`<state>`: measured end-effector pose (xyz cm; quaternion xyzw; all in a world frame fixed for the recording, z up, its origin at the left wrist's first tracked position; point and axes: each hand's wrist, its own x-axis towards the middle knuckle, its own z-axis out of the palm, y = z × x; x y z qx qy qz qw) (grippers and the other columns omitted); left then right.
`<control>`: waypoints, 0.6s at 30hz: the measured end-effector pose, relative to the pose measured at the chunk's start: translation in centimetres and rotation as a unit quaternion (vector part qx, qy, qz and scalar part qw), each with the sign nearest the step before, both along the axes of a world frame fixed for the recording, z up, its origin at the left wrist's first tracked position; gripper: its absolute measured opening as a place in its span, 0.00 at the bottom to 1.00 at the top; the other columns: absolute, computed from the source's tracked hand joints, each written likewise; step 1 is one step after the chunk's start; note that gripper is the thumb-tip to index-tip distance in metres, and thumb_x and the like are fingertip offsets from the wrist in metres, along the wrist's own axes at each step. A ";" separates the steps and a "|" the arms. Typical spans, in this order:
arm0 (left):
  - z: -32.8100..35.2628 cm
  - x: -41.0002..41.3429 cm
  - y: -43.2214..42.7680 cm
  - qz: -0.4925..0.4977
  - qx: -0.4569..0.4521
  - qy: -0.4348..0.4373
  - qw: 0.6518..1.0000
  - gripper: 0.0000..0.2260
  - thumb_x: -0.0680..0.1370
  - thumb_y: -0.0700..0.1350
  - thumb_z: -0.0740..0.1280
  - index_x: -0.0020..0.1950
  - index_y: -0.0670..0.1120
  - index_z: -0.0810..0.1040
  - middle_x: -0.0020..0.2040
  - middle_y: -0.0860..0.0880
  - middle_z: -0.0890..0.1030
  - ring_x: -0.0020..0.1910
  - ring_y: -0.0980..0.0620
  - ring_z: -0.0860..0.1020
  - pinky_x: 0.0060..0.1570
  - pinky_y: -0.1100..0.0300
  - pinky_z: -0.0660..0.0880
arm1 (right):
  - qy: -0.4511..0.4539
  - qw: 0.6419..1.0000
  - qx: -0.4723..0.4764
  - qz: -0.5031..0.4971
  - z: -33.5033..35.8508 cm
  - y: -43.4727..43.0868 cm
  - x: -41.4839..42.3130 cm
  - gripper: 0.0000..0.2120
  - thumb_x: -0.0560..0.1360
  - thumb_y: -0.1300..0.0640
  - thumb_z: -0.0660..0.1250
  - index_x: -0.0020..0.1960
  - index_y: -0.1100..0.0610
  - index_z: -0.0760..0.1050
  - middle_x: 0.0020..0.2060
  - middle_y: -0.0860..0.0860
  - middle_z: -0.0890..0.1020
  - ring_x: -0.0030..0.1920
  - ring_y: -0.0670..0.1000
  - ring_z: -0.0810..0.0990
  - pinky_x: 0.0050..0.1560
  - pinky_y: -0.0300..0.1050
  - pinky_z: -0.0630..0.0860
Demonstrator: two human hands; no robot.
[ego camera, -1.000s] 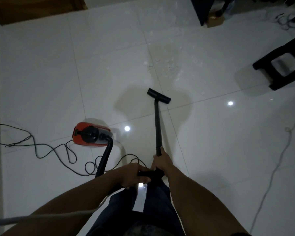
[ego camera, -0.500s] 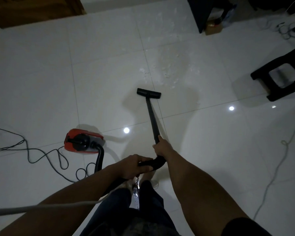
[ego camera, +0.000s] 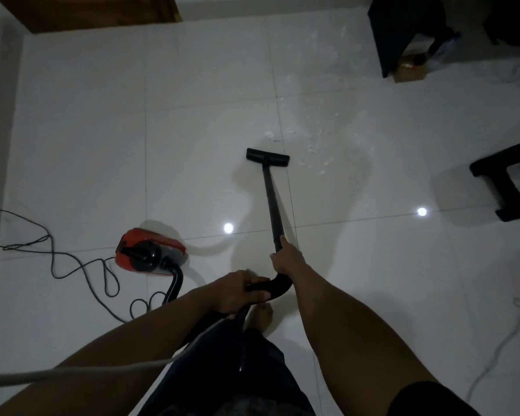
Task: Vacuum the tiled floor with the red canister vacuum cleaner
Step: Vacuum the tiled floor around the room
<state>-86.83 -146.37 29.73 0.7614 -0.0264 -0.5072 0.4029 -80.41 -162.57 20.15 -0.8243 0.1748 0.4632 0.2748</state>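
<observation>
From your head camera, you look down at the white tiled floor point(ego camera: 102, 130). Your right hand point(ego camera: 285, 256) is wrapped tight around the black wand point(ego camera: 271, 202), low on the tube. Your left hand point(ego camera: 237, 291) is closed around the curved handle point(ego camera: 275, 288) at the wand's near end, just behind your right hand. Both hands are gripping, not open.

The wand is long and thin. It runs from your hands straight away from you, leaning a little to the left. At its far end the flat nozzle point(ego camera: 267, 157) sits on the floor.

The white crumbs point(ego camera: 315, 145) lie just past the nozzle and to its right, very near but not under it. So I think your next push should go forward and a bit to the right. Your right hand is nearer the nozzle, so it steers best.

The red canister vacuum cleaner point(ego camera: 150, 253) sits on the floor to your left, beside your hands. Its hose point(ego camera: 174, 283) runs back toward you, and its cord point(ego camera: 72, 265) is looped on the tiles nearby.
</observation>
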 end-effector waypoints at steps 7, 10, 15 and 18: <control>-2.2 6.9 1.2 0.008 0.000 0.025 1.000 0.27 0.78 0.63 0.64 0.74 0.54 0.70 0.59 0.37 0.81 0.54 0.44 0.82 0.57 0.55 0.78 | -0.006 1.000 0.013 0.018 -0.1 1.1 7.3 0.34 0.82 0.55 0.60 0.81 0.47 0.45 0.70 0.57 0.72 0.63 0.58 0.76 0.49 0.42 0.68; -3.8 11.2 2.3 -0.001 -0.003 0.039 0.999 0.42 0.70 0.73 0.64 0.78 0.51 0.64 0.73 0.29 0.62 0.63 0.46 0.78 0.63 0.50 0.76 | 0.000 0.999 0.012 0.031 -0.4 1.7 11.6 0.35 0.81 0.56 0.60 0.81 0.46 0.45 0.69 0.58 0.73 0.62 0.58 0.76 0.50 0.42 0.69; -2.2 18.0 3.8 0.024 -0.025 0.043 0.998 0.26 0.77 0.64 0.65 0.73 0.55 0.72 0.62 0.32 0.76 0.33 0.52 0.82 0.41 0.57 0.81 | 0.005 0.998 -0.007 0.056 0.0 3.6 18.9 0.35 0.81 0.56 0.60 0.81 0.46 0.45 0.69 0.58 0.72 0.63 0.59 0.76 0.55 0.44 0.72; -0.6 21.5 5.1 0.082 -0.029 0.050 0.995 0.15 0.79 0.59 0.66 0.66 0.63 0.75 0.43 0.46 0.81 0.34 0.47 0.82 0.38 0.57 0.78 | 0.003 0.998 -0.003 0.057 0.1 5.4 23.0 0.34 0.82 0.55 0.59 0.81 0.46 0.44 0.71 0.58 0.71 0.64 0.59 0.75 0.55 0.44 0.72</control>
